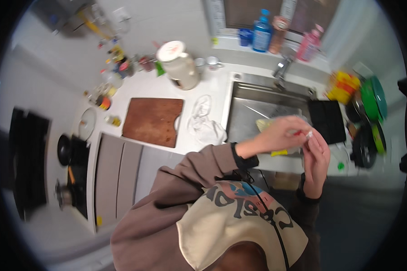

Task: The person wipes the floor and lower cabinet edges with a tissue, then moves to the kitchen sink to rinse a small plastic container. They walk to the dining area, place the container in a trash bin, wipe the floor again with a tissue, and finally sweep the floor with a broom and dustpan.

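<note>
My left hand (279,133) reaches over the front of the steel sink (247,115). Its fingertips meet those of my right hand (316,154), pinching a small red and whitish item (303,133) too blurred to name. Behind the left hand, clear plastic film (293,113), perhaps a bag, shows over the sink. Beside it is something pale yellow (264,124), partly hidden by that hand. Below the left hand, at the sink's front edge, a bright yellow piece (279,153) is visible.
Left of the sink lie a crumpled white cloth (207,127) and a wooden cutting board (152,122). An electric kettle (179,66) stands behind them. A faucet (282,69) rises at the sink's back. A black mat (326,120) and green basins (373,98) are at right.
</note>
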Action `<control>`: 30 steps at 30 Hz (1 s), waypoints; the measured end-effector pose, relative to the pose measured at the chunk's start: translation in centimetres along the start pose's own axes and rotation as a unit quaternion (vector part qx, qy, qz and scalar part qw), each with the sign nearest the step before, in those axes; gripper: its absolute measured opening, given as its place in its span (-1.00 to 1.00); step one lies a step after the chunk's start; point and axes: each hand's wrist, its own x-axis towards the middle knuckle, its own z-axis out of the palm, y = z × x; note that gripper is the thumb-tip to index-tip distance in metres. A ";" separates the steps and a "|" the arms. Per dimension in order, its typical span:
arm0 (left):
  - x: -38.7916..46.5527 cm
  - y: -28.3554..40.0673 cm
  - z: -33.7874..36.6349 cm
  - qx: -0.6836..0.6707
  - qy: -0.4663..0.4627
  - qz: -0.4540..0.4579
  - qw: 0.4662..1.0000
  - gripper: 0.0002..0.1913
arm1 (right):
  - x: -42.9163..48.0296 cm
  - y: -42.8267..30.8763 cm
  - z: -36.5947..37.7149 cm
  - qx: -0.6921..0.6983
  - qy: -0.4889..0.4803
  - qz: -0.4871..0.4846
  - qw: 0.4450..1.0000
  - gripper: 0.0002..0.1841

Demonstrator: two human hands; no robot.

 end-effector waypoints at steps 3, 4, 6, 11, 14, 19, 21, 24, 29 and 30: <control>-0.5 1.1 -1.2 0.029 -0.038 0.101 0.994 -0.68 | -5.0 -1.7 1.0 -0.002 0.078 -0.038 0.996 -0.51; -0.8 1.4 -1.5 -0.063 -0.056 0.065 0.994 -0.69 | -6.7 -1.8 1.5 -0.015 0.110 -0.058 0.992 -0.51; -1.7 2.0 -2.3 -0.161 -0.060 0.069 0.983 -0.73 | -9.9 -1.6 2.7 -0.014 0.156 -0.100 0.983 -0.51; -5.7 2.1 -3.4 -0.223 -0.115 -0.021 0.968 -0.78 | -18.4 -0.1 5.6 -0.017 0.270 -0.162 0.949 -0.53; -8.6 0.9 -2.7 -0.202 -0.167 -0.084 0.961 -0.80 | -24.3 1.3 6.7 -0.030 0.341 -0.174 0.923 -0.57; -12.4 -2.1 -0.9 -0.181 -0.222 -0.162 0.944 -0.81 | -34.3 4.2 7.8 -0.043 0.475 -0.184 0.859 -0.67; -13.6 -3.2 0.1 -0.181 -0.233 -0.193 0.936 -0.83 | -38.5 5.8 8.6 -0.047 0.531 -0.182 0.826 -0.66; -15.7 -4.0 3.0 -0.162 -0.285 -0.225 0.918 -0.81 | -45.0 8.3 10.5 -0.013 0.613 -0.206 0.763 -0.72; -20.5 -3.5 9.8 -0.130 -0.397 -0.210 0.884 -0.81 | -55.2 12.9 14.0 0.047 0.737 -0.235 0.632 -0.75; -21.9 -3.2 11.6 -0.133 -0.407 -0.224 0.875 -0.83 | -57.5 14.0 14.9 0.053 0.746 -0.265 0.608 -0.76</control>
